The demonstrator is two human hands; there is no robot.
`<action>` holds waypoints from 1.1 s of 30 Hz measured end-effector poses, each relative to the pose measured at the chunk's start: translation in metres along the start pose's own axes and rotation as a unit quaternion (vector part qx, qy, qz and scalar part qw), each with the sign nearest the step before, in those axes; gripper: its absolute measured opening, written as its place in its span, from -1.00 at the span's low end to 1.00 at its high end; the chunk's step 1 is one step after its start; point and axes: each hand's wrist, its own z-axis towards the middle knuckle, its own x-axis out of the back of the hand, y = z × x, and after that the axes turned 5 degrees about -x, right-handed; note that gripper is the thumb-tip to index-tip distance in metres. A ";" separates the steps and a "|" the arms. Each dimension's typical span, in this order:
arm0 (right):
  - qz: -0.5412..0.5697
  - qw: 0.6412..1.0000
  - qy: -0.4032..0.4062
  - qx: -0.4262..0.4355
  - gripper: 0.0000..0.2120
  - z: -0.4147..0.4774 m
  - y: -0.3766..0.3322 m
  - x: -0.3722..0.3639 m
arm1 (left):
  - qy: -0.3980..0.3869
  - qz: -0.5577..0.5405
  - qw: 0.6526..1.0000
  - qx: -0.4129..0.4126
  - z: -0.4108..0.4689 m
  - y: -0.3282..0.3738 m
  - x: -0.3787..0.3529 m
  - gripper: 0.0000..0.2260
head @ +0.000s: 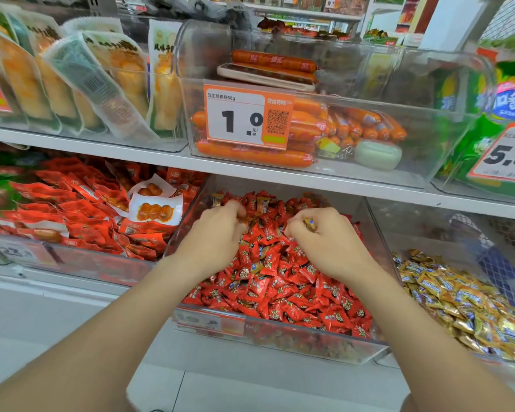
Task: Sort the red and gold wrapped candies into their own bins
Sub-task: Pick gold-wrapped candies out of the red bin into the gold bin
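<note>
Candies point(280, 281) hide left hand's point(217, 236) grip; right hand point(324, 242) pinches gold candy point(309, 223).

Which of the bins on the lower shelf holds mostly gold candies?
The right bin, filled with gold candies; the middle bin beside it holds mostly red ones.

Head-worn, down onto candy bin point(309, 340), close.

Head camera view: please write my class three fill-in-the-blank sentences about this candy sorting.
1. The left hand and the right hand reach into the bin of mostly ____ candies.
2. The candy pinched by the right hand is ____.
3. The price tag above reads ____.
Missing: red; gold; 1.0
</note>
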 end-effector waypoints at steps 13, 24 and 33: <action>-0.302 0.945 -0.078 0.101 -0.64 0.027 -0.008 -0.035 | -0.215 0.158 0.963 -0.035 0.039 -0.024 -0.023 -0.48; -0.162 0.982 -0.093 -0.004 -0.67 0.024 -0.006 -0.021 | -0.156 0.018 0.987 -0.021 0.021 -0.011 0.008 -0.89; -0.077 0.997 -0.005 0.001 -0.44 0.018 0.005 -0.008 | -0.106 -0.213 0.968 0.075 -0.003 0.006 0.026 -0.84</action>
